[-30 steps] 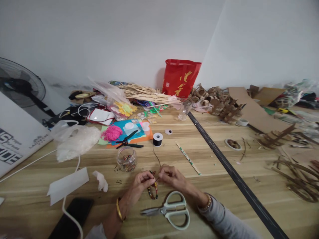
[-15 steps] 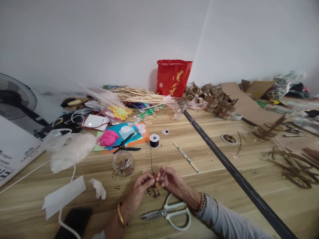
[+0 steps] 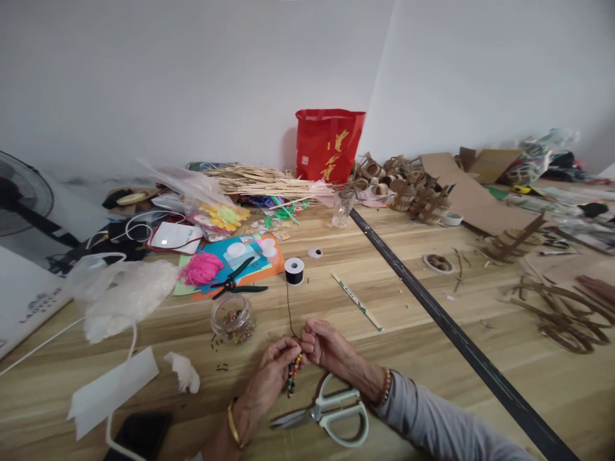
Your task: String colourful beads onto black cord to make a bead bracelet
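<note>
The beaded strand (image 3: 294, 372) hangs below the left hand (image 3: 271, 368), which pinches its top. The right hand (image 3: 327, 347) is curled close beside, its hold unclear.

Smooth-looking beads (image 3: 291, 376) — metal scissor blades (image 3: 292, 419) — wood-grained tabletop (image 3: 408, 371)

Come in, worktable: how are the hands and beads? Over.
Left hand pinching beaded strand; right hand beside it, grip unclear. Black cord runs from spool. Scissors close by.

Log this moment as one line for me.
left hand: pinching beaded strand | right hand: curled beside strand | black cord: running from spool toward both hands | scissors: lying on tabletop
</note>
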`<state>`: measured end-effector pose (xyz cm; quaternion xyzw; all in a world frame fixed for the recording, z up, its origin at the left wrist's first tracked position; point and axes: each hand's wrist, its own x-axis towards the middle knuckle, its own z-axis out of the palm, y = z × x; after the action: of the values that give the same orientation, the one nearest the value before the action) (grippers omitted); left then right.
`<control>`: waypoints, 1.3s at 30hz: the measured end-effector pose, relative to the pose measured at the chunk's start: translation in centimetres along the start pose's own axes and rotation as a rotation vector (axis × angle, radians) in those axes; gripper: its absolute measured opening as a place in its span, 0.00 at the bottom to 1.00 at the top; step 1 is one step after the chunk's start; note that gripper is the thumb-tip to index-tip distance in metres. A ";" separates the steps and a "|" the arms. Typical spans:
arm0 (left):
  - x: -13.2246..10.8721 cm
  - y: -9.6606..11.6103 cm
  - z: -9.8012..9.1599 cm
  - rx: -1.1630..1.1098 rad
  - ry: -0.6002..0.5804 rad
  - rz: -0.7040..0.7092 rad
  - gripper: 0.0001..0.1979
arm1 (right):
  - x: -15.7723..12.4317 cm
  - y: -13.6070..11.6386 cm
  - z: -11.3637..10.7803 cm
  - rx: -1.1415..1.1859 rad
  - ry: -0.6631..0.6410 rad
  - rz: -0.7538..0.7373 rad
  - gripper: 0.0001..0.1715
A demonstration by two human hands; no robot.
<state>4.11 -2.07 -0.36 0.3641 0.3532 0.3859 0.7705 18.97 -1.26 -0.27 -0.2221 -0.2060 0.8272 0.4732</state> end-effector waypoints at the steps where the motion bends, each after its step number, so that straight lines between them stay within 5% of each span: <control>1: 0.0 -0.1 0.0 0.009 0.005 0.002 0.15 | 0.0 0.0 0.0 -0.003 0.006 0.007 0.24; 11: -0.1 -0.7 -0.5 0.345 0.019 0.179 0.13 | 0.2 -0.2 -0.5 -0.026 0.042 0.010 0.24; 18: -0.1 -0.4 -0.5 0.216 -0.066 0.115 0.14 | 0.0 -0.5 -0.4 -0.131 -0.003 0.018 0.24; 25: -0.2 -0.4 0.5 0.097 0.005 0.080 0.18 | 0.0 -1.0 0.1 -0.026 0.047 0.052 0.24; 31: 0.1 0.0 -0.5 0.045 0.114 0.085 0.18 | 0.3 -1.0 -0.9 0.022 0.103 0.050 0.26; 39: 0.4 0.1 -1.3 0.291 0.099 0.129 0.15 | 0.3 -0.6 -1.3 0.023 0.026 0.042 0.23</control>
<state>3.17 -1.35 -1.04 0.4744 0.4189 0.3965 0.6650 19.98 -0.58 -1.11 -0.2317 -0.1855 0.8362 0.4611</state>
